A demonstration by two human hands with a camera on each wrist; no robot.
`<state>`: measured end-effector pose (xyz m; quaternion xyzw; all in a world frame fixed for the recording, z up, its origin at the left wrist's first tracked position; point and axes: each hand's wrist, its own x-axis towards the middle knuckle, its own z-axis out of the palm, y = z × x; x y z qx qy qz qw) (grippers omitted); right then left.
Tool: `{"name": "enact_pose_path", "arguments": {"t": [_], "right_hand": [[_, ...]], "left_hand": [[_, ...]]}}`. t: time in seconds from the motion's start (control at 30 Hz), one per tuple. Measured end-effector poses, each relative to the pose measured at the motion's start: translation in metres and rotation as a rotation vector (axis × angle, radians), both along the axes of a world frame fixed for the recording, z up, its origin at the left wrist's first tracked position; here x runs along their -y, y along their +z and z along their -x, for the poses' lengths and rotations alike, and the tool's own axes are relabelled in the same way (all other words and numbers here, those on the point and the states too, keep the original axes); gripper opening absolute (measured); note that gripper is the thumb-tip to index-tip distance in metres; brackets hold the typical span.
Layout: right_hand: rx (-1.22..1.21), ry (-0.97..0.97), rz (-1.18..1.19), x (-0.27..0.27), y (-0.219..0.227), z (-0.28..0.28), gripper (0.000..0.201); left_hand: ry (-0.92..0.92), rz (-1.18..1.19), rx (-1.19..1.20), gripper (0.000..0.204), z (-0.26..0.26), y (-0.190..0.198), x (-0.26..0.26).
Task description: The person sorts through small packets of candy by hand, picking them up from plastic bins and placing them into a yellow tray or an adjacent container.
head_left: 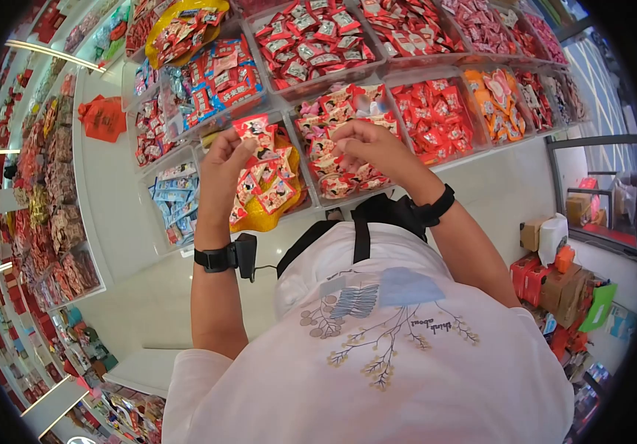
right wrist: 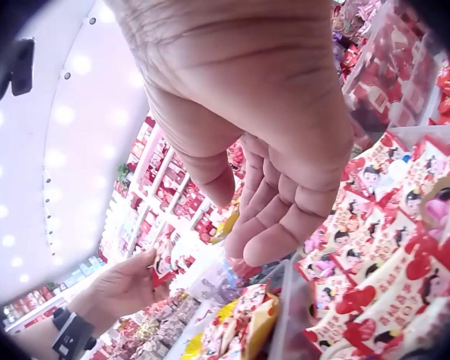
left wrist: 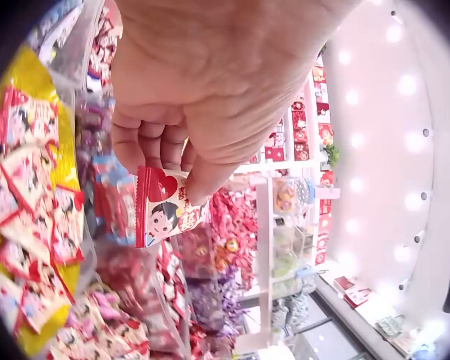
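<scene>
Between thumb and fingers my left hand (head_left: pixel 223 166) pinches a small red and cream candy packet (left wrist: pixel 165 206) printed with a cartoon child and a red heart. Below that hand, a yellow bag (head_left: pixel 265 214) of matching packets lies in a clear bin. My right hand (head_left: pixel 376 148) hovers over the neighbouring bin (head_left: pixel 318 198) of similar cream and red packets. In the right wrist view its fingers (right wrist: pixel 274 217) are loosely bent and hold nothing, with the thumb apart from them.
More clear bins surround these: red packets (head_left: pixel 437 115) to the right, orange ones (head_left: pixel 507 103) beyond, blue and red packets (head_left: pixel 222 78) at the back left, light blue sticks (head_left: pixel 175 203) at the near left. A red bag (head_left: pixel 102 118) lies on the white counter (head_left: pixel 115 207). Stocked shelves line the left.
</scene>
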<state>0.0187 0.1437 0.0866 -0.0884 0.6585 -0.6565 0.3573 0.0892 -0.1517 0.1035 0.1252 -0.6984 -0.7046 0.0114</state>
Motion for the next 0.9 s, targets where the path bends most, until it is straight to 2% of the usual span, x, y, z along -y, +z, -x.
{"name": "enact_pose_path", "arguments": {"t": [0.1,0.2,0.4,0.5,0.53,0.63,0.73,0.9], "right_hand": [[-0.007,0.004,0.078,0.014,0.012,0.001,0.032],[0.016,-0.039,0.128,0.019,0.015,-0.001,0.033],[0.033,0.07,-0.025,-0.004,-0.017,-0.001,0.028],[0.057,-0.068,-0.073,-0.029,-0.03,-0.006,0.025],[0.056,-0.11,-0.069,-0.037,-0.028,-0.008,0.025],[0.102,-0.183,-0.114,-0.054,-0.022,-0.011,0.026],[0.096,-0.192,-0.117,-0.063,-0.02,-0.017,0.027],[0.108,-0.245,-0.107,-0.077,-0.024,-0.027,0.025]], "left_hand": [[-0.145,-0.061,0.046,0.026,0.005,0.007,-0.032],[-0.243,-0.023,0.053,0.028,0.008,-0.007,-0.049],[-0.452,0.141,0.125,0.029,0.013,-0.02,-0.074],[-0.303,0.549,-0.023,0.03,0.032,-0.043,-0.059],[-0.254,0.55,-0.023,0.029,0.04,-0.033,-0.059],[-0.198,1.132,-0.388,0.027,0.067,-0.038,-0.049],[-0.235,1.307,-0.508,0.028,0.092,-0.056,-0.049],[-0.255,1.454,-0.568,0.023,0.106,-0.078,-0.056]]}}
